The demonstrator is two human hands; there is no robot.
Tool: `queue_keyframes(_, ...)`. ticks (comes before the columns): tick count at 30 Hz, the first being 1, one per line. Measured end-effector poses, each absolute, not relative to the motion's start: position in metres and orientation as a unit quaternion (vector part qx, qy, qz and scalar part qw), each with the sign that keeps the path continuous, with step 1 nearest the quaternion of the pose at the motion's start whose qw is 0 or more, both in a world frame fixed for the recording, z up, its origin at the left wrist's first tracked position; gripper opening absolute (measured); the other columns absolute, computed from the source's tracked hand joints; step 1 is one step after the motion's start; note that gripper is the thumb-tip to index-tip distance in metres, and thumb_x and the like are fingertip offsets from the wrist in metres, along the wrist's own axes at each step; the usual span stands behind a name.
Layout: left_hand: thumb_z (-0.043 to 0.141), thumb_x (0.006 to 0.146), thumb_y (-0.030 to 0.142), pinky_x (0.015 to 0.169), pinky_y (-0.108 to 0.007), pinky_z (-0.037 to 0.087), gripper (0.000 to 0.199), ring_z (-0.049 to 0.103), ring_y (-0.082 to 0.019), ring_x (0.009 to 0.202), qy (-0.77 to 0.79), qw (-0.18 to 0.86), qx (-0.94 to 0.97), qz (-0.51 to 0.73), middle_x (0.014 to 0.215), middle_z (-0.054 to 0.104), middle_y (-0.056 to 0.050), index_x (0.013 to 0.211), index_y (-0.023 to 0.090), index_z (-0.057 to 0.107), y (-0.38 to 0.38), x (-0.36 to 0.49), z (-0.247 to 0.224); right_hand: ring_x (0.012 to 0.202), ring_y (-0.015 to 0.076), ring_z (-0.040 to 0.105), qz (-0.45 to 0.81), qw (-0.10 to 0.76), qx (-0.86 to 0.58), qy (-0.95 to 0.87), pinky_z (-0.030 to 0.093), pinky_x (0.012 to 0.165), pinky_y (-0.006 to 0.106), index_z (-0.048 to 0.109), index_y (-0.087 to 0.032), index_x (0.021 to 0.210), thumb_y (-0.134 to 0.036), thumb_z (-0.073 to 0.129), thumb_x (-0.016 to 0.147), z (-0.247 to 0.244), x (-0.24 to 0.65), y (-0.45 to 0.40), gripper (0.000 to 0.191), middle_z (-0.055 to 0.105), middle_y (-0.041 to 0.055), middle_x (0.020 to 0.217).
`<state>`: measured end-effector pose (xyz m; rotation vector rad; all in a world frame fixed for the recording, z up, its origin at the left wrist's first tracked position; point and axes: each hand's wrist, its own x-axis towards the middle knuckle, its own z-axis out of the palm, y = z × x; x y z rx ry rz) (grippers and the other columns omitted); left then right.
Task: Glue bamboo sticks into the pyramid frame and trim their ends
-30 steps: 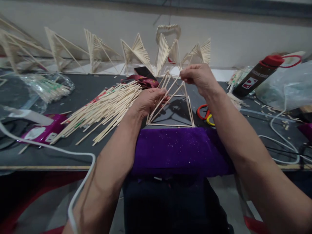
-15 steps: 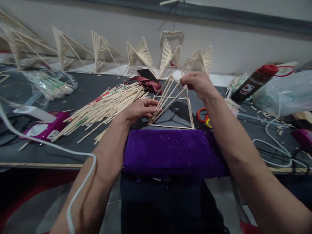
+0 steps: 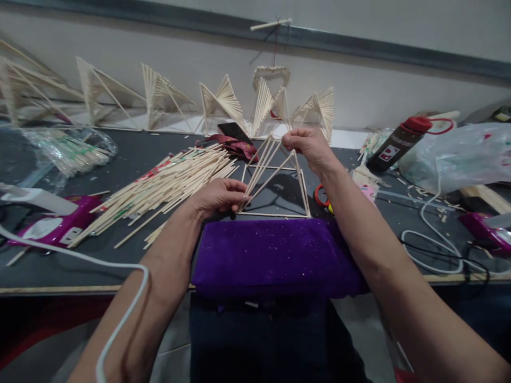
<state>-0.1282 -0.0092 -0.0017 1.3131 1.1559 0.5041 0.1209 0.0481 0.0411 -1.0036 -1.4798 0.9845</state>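
A small frame of thin wooden sticks (image 3: pixel 275 215) stands on the dark table in front of me, with several slanted sticks fanning up from its lower left corner. My left hand (image 3: pixel 223 198) pinches the sticks close to that corner. Up at the top, my right hand (image 3: pixel 309 146) has its thumb and fingers closed on a stick end; the fingers partly hide the contact. A purple cushion (image 3: pixel 263 255) lies at the table edge just before the frame. Left of the frame spreads a pile of loose wooden sticks (image 3: pixel 179 183).
Finished-looking stick models (image 3: pixel 223 103) line the wall. Red-and-yellow-handled scissors (image 3: pixel 320 196) lie partly behind my right forearm. A dark bottle (image 3: pixel 393 149) with a red lid leans at right. A white cable (image 3: pixel 120 263) crosses my left arm, near a purple device (image 3: pixel 59 223).
The whole view has shifted, so things appear lower and further left. Both hands keep their places on the stick frame, with little visible movement against it.
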Motion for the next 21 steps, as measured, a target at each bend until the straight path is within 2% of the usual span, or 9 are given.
queue_keyframes(2, 0.075, 0.067, 0.027, 0.033, -0.017, 0.019, 0.021, 0.049, -0.006, 0.040, 0.496, 0.622, 0.568, 0.213, 0.057, 0.062, -0.002, 0.082, 0.014, 0.067, -0.010, -0.127, -0.002, 0.052, 0.0057, 0.047, 0.417, 0.519, -0.421, -0.616, 0.038, 0.052, 0.020, 0.062, -0.016, 0.061, -0.019, 0.067, 0.068, 0.042, 0.120, 0.049, 0.009, 0.055, -0.0037, 0.054)
queue_keyframes(6, 0.071, 0.070, 0.026, 0.032, -0.017, 0.023, 0.018, 0.057, -0.007, 0.047, 0.476, 0.638, 0.559, 0.233, 0.082, 0.071, -0.009, 0.083, 0.014, 0.067, -0.011, -0.127, -0.004, 0.052, 0.0052, 0.048, 0.413, 0.530, -0.429, -0.604, 0.038, 0.051, 0.020, 0.061, -0.015, 0.063, -0.019, 0.067, 0.071, 0.039, 0.125, 0.053, 0.011, 0.055, -0.0033, 0.056)
queue_keyframes(8, 0.070, 0.072, 0.026, 0.032, -0.016, 0.023, 0.019, 0.057, -0.007, 0.048, 0.470, 0.641, 0.560, 0.235, 0.087, 0.072, -0.010, 0.085, 0.013, 0.068, -0.011, -0.128, -0.005, 0.052, 0.0051, 0.049, 0.408, 0.534, -0.429, -0.603, 0.039, 0.052, 0.020, 0.061, -0.015, 0.064, -0.020, 0.067, 0.072, 0.037, 0.129, 0.055, 0.011, 0.055, -0.0030, 0.057)
queue_keyframes(16, 0.073, 0.068, 0.020, 0.033, -0.015, 0.025, 0.020, 0.058, -0.007, 0.048, 0.455, 0.650, 0.571, 0.210, 0.082, 0.071, -0.009, 0.086, 0.012, 0.069, -0.011, -0.130, -0.007, 0.052, 0.0056, 0.050, 0.386, 0.541, -0.445, -0.600, 0.041, 0.048, 0.019, 0.060, -0.017, 0.065, -0.023, 0.069, 0.073, 0.034, 0.134, 0.056, 0.013, 0.056, -0.0032, 0.057)
queue_keyframes(21, 0.075, 0.065, 0.017, 0.034, -0.015, 0.029, 0.020, 0.062, -0.010, 0.052, 0.464, 0.648, 0.562, 0.220, 0.079, 0.070, -0.008, 0.083, 0.012, 0.067, -0.012, -0.129, -0.007, 0.050, 0.0051, 0.049, 0.388, 0.538, -0.454, -0.594, 0.041, 0.047, 0.019, 0.060, -0.017, 0.063, -0.019, 0.068, 0.072, 0.038, 0.141, 0.057, 0.013, 0.056, -0.0025, 0.058)
